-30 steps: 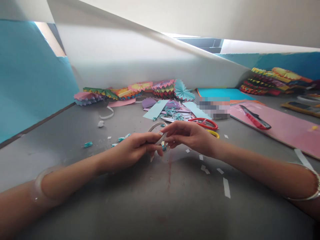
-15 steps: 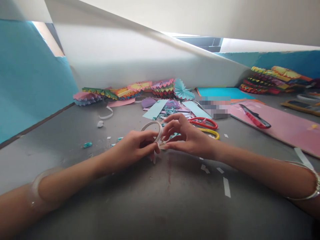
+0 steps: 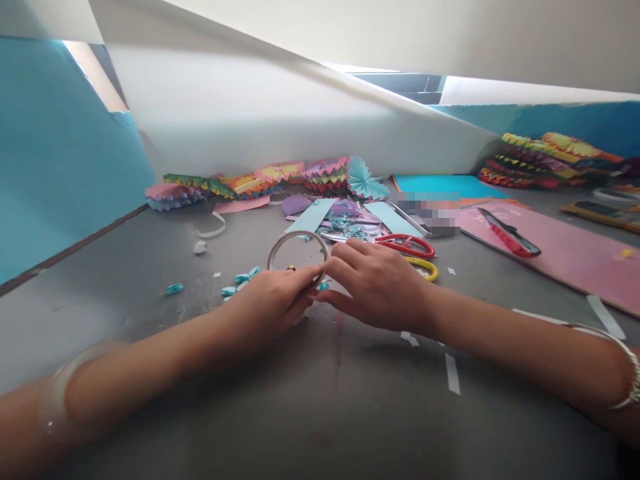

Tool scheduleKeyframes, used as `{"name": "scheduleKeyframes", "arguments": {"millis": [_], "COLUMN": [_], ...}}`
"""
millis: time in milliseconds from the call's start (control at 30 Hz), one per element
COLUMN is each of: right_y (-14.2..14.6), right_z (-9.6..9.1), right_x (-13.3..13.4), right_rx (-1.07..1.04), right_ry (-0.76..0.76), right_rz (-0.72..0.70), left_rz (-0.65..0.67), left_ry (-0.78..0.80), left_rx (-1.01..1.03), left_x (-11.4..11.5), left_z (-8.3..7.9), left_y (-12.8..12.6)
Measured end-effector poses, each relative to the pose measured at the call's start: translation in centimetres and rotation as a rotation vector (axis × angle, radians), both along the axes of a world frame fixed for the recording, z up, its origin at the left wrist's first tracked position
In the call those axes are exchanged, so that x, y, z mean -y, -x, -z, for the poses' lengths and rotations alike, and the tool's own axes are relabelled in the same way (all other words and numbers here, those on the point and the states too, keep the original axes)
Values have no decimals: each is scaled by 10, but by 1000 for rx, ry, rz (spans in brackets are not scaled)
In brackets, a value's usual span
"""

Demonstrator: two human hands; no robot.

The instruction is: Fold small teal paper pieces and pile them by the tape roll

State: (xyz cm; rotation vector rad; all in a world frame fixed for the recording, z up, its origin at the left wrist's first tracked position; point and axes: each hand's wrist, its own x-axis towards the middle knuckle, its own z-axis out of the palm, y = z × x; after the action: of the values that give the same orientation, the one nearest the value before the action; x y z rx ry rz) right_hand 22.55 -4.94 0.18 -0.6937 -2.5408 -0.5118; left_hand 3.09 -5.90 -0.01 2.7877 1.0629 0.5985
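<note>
Paper ring (image 3: pixel 297 248) | left hand (image 3: pixel 265 307): grip closed on it | right hand (image 3: pixel 377 287): touching

A narrow cream paper ring (image 3: pixel 297 251) stands upright, slightly tilted, above the middle of the grey tabletop (image 3: pixel 350 413). Its lower edge is pinched between the left hand (image 3: pixel 265 308) and right hand (image 3: pixel 375 287).
</note>
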Motion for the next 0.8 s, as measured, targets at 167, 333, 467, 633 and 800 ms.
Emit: {"name": "scheduleKeyframes", "arguments": {"millis": [167, 333, 467, 633, 800], "right_y": [-3, 0, 0, -8, -9], "right_z": [3, -1, -7, -1, 11], "right_x": [-6, -2, -3, -12, -6], "right_rx": [63, -227, -762, -1008, -756], "right_ry": [-133, 176, 550, 1060, 1225], "right_rz": [-94, -271, -89, -14, -137], "left_rz": [-15, 44, 22, -223, -386], "left_ry": [-55, 101, 191, -21, -126], "left_rx": [-16, 154, 326, 207, -82], "left_x": [5, 13, 15, -17, -43], "left_z": [-2, -16, -20, -11, -5], "left_y": [-4, -7, -3, 16, 29]}}
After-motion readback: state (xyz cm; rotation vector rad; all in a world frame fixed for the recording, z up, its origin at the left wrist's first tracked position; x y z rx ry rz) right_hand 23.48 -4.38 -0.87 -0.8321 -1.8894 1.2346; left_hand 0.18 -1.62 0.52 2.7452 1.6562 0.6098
